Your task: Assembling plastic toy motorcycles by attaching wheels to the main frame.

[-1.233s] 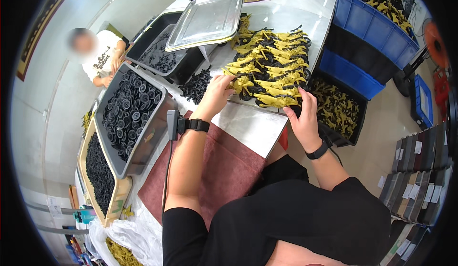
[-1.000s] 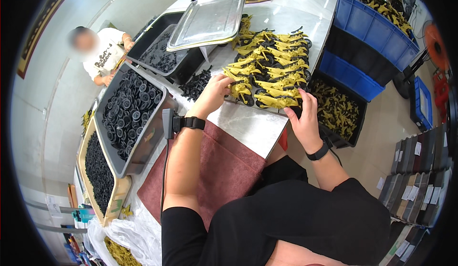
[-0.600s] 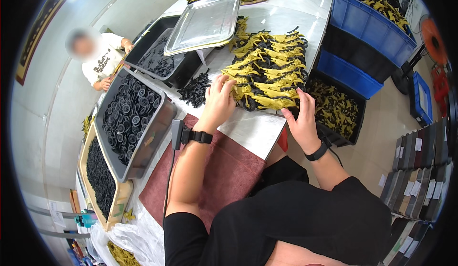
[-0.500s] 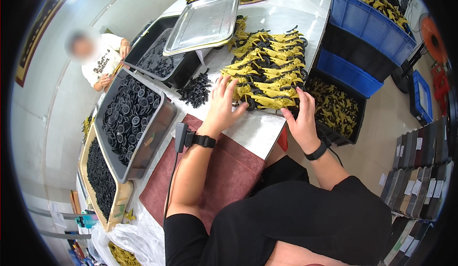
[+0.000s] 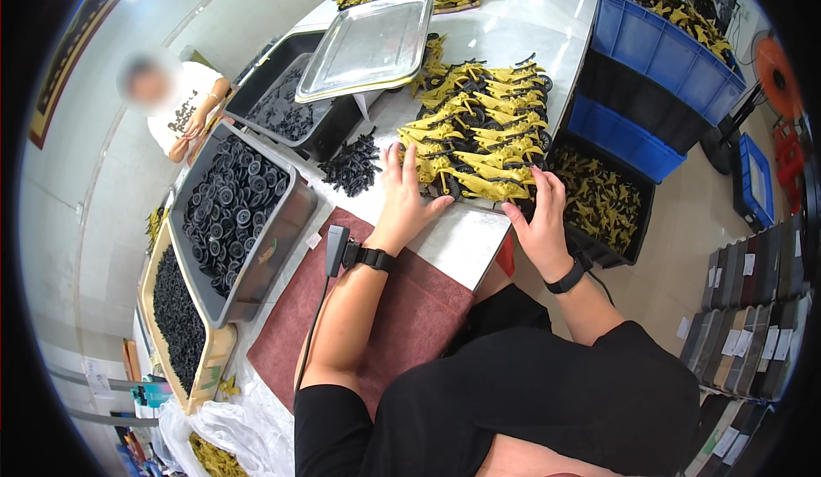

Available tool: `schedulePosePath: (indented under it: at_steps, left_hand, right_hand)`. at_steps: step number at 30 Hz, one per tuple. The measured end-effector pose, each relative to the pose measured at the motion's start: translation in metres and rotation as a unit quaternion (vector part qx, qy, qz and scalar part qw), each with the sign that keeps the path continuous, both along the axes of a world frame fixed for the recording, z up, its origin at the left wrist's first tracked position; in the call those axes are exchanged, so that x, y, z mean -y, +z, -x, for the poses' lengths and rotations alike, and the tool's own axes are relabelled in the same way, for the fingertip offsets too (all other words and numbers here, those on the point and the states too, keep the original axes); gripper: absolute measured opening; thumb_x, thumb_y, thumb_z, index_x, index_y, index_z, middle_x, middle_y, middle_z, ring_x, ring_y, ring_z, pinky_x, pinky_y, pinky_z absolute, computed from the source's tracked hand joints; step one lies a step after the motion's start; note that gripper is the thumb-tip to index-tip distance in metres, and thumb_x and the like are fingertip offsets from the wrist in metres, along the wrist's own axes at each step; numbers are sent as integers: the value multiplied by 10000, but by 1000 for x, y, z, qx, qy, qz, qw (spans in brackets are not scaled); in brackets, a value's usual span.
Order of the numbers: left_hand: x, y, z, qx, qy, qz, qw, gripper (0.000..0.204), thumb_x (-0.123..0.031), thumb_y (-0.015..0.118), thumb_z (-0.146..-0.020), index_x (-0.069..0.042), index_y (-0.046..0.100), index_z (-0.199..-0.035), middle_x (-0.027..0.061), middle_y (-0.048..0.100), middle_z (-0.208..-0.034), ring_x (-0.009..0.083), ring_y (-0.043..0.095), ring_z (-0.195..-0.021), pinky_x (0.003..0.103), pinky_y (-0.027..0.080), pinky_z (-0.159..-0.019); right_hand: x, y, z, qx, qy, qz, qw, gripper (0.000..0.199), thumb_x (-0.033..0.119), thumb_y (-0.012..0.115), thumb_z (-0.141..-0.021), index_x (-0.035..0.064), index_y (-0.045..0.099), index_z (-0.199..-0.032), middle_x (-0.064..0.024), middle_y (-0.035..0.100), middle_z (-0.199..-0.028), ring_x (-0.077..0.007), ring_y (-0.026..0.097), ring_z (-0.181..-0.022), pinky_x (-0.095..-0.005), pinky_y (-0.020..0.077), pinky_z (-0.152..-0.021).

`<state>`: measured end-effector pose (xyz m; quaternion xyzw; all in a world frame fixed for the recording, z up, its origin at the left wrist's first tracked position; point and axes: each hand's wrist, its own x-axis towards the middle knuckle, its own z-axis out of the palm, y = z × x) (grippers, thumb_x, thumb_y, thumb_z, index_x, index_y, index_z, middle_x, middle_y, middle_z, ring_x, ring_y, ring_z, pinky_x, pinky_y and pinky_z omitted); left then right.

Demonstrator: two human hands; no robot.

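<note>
Rows of yellow toy motorbikes (image 5: 492,139) with black wheels lie packed side by side on the pale tabletop. At their near left corner rests my left hand (image 5: 405,205), fingers spread against the outer toys and thumb stretched toward the front row. My right hand (image 5: 545,227) is at the near right corner by the table edge, its fingers apart and touching or almost touching the end toys. Neither hand grips anything. Left of my left hand lies a loose pile of small black parts (image 5: 351,165).
A grey bin of black wheels (image 5: 286,250) and a cream tray of small black parts (image 5: 218,366) stand left. A metal tray (image 5: 368,45) rests over a black bin. Dark red cloth (image 5: 299,332) lies near me. Blue crates (image 5: 658,54) stand right. Another person (image 5: 184,105) works far left.
My hands stay at the near corners of the toy rows, with only a slight shift. The other person's hands have come closer together. The view has tilted a little.
</note>
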<state>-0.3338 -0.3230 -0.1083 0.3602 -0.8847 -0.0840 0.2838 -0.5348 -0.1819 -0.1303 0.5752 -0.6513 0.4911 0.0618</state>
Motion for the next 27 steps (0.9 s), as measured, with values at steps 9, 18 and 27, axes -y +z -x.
schedulePosePath:
  at_steps: [9, 18, 27]
  left_hand:
    - [8, -11, 2, 11, 57, -78, 995, 1017, -323, 763, -744, 58, 111, -1427, 387, 162, -1421, 487, 205, -1341, 455, 214, -1112]
    - [1, -2, -9, 10, 29, -93, 995, 1038, -341, 770, -734, 32, 102, -1436, 377, 128, -1436, 473, 170, -1359, 453, 211, -1118]
    - [-19, 19, -24, 55, 43, -114, 991, 973, -331, 749, -763, 15, 136, -1434, 366, 97, -1445, 472, 182, -1357, 447, 270, -1100]
  right_hand:
    - [0, -14, -4, 30, 1, 9, 1000, 848, 228, 736, -779, 21, 224, -1422, -241, 381, -1260, -391, 392, -1158, -470, 322, -1002]
    - [-6, -7, -5, 33, 8, 0, 999, 881, 257, 747, -772, 9, 206, -1421, -234, 371, -1274, -388, 379, -1172, -466, 315, -1011]
    - [-9, 0, -5, 33, 9, 26, 999, 853, 257, 739, -785, -2, 223, -1413, -231, 367, -1283, -384, 369, -1181, -460, 304, -1020]
